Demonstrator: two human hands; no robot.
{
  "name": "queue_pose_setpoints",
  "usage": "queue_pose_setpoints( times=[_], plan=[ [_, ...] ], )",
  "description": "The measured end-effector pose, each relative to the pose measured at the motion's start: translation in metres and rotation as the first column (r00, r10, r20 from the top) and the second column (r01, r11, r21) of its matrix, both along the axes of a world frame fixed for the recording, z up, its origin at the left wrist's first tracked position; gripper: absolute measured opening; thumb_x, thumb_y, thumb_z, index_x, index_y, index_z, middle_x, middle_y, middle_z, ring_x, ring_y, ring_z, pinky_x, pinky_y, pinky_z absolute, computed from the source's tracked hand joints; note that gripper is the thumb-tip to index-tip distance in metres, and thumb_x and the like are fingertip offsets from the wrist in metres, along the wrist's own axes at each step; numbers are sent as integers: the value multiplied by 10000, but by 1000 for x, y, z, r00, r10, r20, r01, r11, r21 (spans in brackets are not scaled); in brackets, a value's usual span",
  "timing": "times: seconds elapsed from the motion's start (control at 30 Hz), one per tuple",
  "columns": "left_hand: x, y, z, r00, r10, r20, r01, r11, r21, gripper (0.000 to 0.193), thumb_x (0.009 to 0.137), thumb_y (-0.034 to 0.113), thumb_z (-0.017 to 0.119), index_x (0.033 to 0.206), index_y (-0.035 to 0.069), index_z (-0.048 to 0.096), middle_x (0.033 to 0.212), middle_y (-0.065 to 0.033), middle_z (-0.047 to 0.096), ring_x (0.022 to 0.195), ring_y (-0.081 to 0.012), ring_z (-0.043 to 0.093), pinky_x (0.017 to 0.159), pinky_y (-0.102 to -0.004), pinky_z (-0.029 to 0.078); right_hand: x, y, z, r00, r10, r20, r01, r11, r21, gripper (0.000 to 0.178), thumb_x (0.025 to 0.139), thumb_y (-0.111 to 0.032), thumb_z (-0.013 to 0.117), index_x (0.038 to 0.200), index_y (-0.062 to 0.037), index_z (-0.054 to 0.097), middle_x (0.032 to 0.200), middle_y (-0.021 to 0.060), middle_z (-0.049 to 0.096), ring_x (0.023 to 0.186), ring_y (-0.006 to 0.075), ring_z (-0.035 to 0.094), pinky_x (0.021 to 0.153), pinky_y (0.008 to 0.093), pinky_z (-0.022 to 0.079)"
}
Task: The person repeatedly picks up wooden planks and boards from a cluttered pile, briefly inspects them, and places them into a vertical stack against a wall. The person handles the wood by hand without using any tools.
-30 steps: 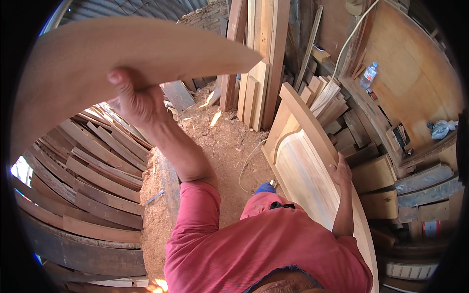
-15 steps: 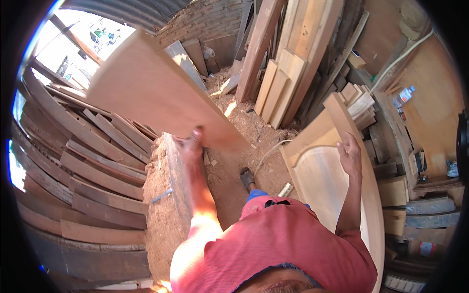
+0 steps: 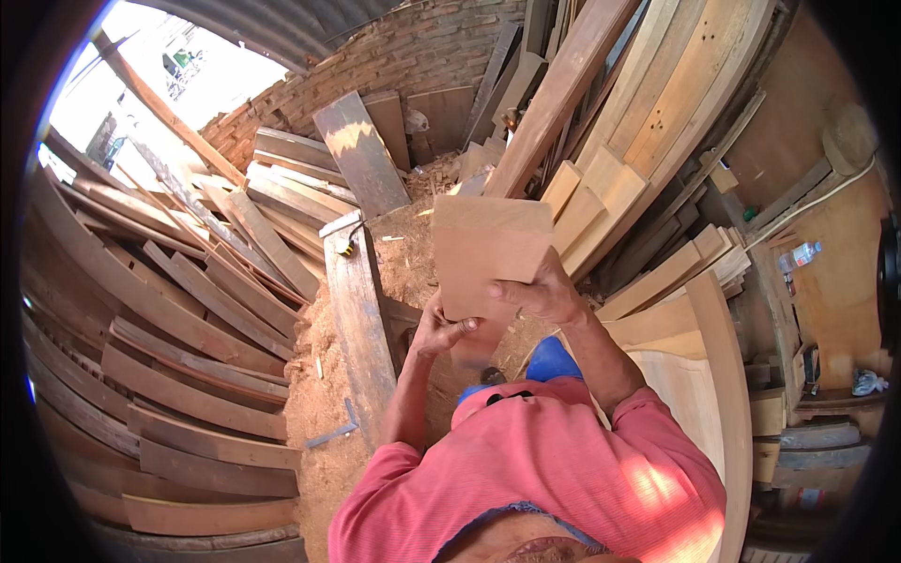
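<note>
A flat brown wooden board [image 3: 493,239] is held up in front of my body, its broad face toward me. My left hand [image 3: 441,327] grips its left edge low down, with the thumb lying across the face. On the opposite edge my right hand [image 3: 540,293] holds it, thumb pressed on the face and the other fingers behind, out of sight. The lower part of the board narrows away between my forearms and is blurred. To my right leans a framed wooden door panel [image 3: 718,375], which neither hand touches.
A long workbench plank [image 3: 361,319] runs along my left, with a tape measure [image 3: 346,246] at its far end. Sawdust around it holds a metal square [image 3: 333,430]. Stacked boards [image 3: 202,403] fill the left side; tall planks [image 3: 648,113] lean at the back right.
The board has swung from the upper left to in front of me and turned. My right hand has left the door panel and taken hold of the board too.
</note>
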State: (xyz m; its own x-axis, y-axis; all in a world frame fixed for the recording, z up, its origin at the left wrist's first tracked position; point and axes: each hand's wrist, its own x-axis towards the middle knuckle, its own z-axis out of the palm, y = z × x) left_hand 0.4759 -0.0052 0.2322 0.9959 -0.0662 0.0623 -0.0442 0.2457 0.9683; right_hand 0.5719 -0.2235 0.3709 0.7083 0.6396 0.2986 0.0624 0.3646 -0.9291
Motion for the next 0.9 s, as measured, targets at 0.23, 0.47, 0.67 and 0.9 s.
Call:
queue_pose_setpoints(
  times=[0.23, 0.47, 0.67, 0.9],
  plan=[
    [73, 57, -17, 895, 251, 369, -441, 620, 649, 700, 793, 301, 936, 1322, 19, 574, 1237, -153, 634, 1164, -301, 629, 1005, -429, 515, 53, 76, -50, 988, -65, -142, 61, 998, -36, 509, 887, -170, 862, 1308, 17, 646, 1154, 58, 731, 1062, 120, 661, 913, 309, 560],
    [191, 49, -18, 836, 439, 329, -529, 485, 696, 1003, 730, 291, 901, 1467, -35, 303, 1353, -261, 451, 1279, -425, 490, 1089, -515, 401, 163, 134, -91, 990, -104, -97, 101, 994, -40, 546, 863, -226, 893, 1299, 7, 659, 1161, 65, 739, 1066, 118, 667, 933, 306, 555],
    [319, 57, -11, 850, 327, 413, -507, 299, 808, 1086, 701, 348, 916, 1476, -42, 263, 1339, -276, 456, 1247, -450, 504, 1055, -521, 430, 276, 146, -99, 968, -231, -95, 231, 973, -10, 560, 913, -212, 841, 1382, -15, 605, 1157, 71, 736, 1077, 140, 679, 957, 319, 554],
    [442, 77, -37, 918, 311, 245, -351, 354, 867, 1221, 575, 402, 967, 1477, -37, 270, 1332, -255, 460, 1270, -428, 491, 1082, -508, 427, 372, 103, -125, 899, -362, 246, 417, 879, -232, 580, 925, -265, 783, 1390, 17, 581, 1329, 245, 632, 1265, 362, 600, 1105, 441, 450]
  ],
)
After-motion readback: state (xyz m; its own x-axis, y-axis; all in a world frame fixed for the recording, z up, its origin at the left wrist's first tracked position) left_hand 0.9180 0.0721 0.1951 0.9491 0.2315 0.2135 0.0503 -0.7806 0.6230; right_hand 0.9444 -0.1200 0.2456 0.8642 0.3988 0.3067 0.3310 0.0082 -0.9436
